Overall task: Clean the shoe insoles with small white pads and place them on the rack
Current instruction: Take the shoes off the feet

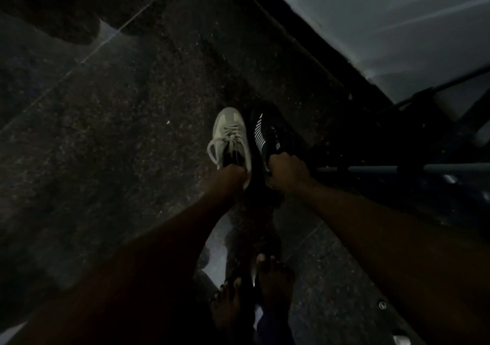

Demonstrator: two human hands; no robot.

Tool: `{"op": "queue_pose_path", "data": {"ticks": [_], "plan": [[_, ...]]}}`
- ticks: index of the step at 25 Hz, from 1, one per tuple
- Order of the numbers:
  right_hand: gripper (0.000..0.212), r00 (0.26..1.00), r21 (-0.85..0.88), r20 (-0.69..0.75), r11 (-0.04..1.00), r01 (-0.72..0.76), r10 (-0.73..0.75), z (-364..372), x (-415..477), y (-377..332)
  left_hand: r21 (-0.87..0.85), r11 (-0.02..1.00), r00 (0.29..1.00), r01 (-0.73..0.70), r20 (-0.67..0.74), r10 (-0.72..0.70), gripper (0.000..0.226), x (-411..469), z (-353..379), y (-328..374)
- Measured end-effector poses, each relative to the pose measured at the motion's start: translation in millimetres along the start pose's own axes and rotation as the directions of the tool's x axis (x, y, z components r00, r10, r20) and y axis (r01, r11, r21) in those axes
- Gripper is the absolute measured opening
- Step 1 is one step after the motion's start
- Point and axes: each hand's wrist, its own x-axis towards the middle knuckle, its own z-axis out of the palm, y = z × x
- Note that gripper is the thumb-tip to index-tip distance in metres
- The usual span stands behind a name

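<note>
The left hand [232, 176] is curled around the heel opening of a pale grey-white lace-up fabric sneaker [230, 135]. The right hand [287, 171] is clenched on the heel end of a black sports shoe with white stripes [270, 130]. The two shoes are held side by side, almost touching, toes pointing away, over a dark speckled stone floor [132, 106]. A dark metal-framed rack [397, 169] is seen just right of the black shoe. Two bare feet [273, 275] are planted below. Insoles cannot be made out in the dim light.
</note>
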Motion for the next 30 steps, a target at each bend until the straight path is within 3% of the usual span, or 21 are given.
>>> {"op": "queue_pose_path", "data": {"ticks": [11, 15, 20, 24, 30], "plan": [[0.028, 0.998, -0.027, 0.049, 0.999, 0.026, -0.025, 65, 33, 11, 0.102, 0.995, 0.979, 0.0, 0.203, -0.021, 0.033, 14, 43, 0], [0.028, 0.998, -0.003, 0.027, 0.998, 0.057, -0.057, 66, 23, 14, 0.02, 1.0, 0.978, 0.022, 0.209, -0.026, 0.044, 7, 40, -4], [0.03, 0.983, -0.018, -0.135, 0.992, 0.126, -0.127, 47, -17, 7, 0.025, 0.999, 0.998, -0.044, 0.055, 0.043, 0.066, -32, 8, 4], [0.059, 0.957, -0.052, -0.258, 0.991, 0.12, -0.129, 14, -68, -7, 0.215, 0.964, 0.978, -0.157, -0.102, 0.182, 0.067, -85, -37, 8], [0.071, 0.857, -0.013, -0.505, 0.994, 0.109, -0.1, -40, -156, -27, 0.289, 0.947, 0.948, -0.141, -0.236, 0.214, 0.076, -158, -111, 18]]}}
